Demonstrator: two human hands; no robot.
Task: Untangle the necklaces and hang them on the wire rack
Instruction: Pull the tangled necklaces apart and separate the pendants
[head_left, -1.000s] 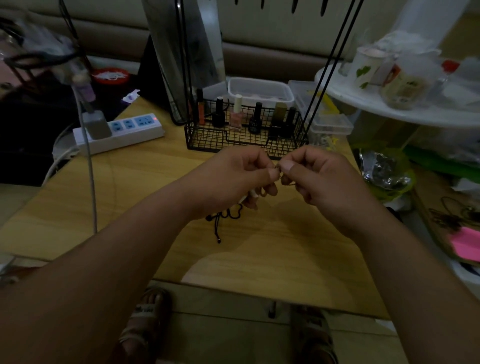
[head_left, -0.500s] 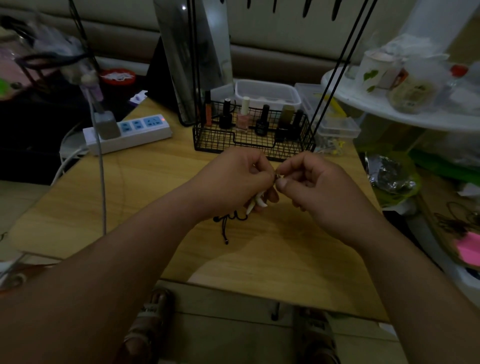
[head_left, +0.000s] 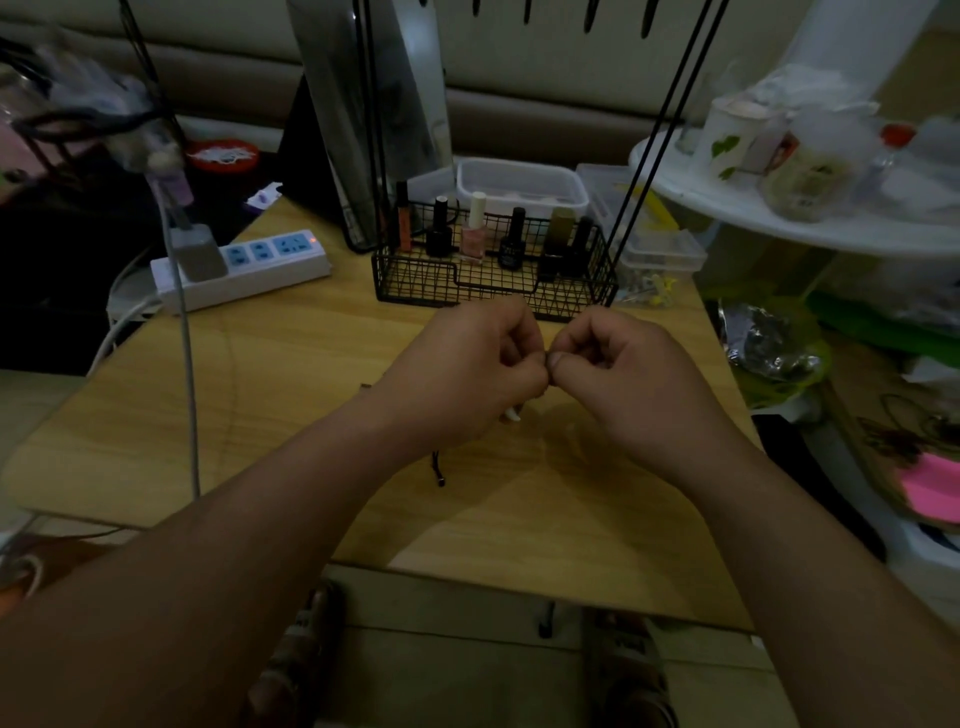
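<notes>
Light wooden desk (head_left: 260, 395), dim room, viewed from above over both forearms.

Setup at the far edge: black wire rack (head_left: 415, 275) with a mesh basket base; its thin black uprights rose out of the top of the view. Several nail polish bottles (head_left: 474, 234) stood upright inside the basket. To the left of the rack lay a white power strip with blue sockets (head_left: 270, 270), one grey plug adapter (head_left: 197, 254) seated in it with a pale cable running toward me. Behind the rack sat a clear plastic box (head_left: 519, 182). To the right, off the desk, a white round shelf (head_left: 727, 208) carried cups and jars, too cluttered to list.

Hands: both were raised just above the desk, in front of the basket, knuckles up and fingers curled. My left hand (head_left: 467, 374) and right hand (head_left: 623, 384) met fingertip to fingertip, each with thumb pressed against forefinger in a tight pinch.

Task item: the black cord necklace (head_left: 439, 470) was held in that pinch. Only a dark speck of it showed where the fingertips met. A white curved pendant stuck out below my left palm, and a short tail of cord with a small bead at the end lay on the desk under my left wrist. The rest of the strand was hidden by the hands, so I could not tell how tangled it was. None of it touched the rack.

Below the near desk edge: my two sandalled feet (head_left: 296, 665) on a pale floor.
</notes>
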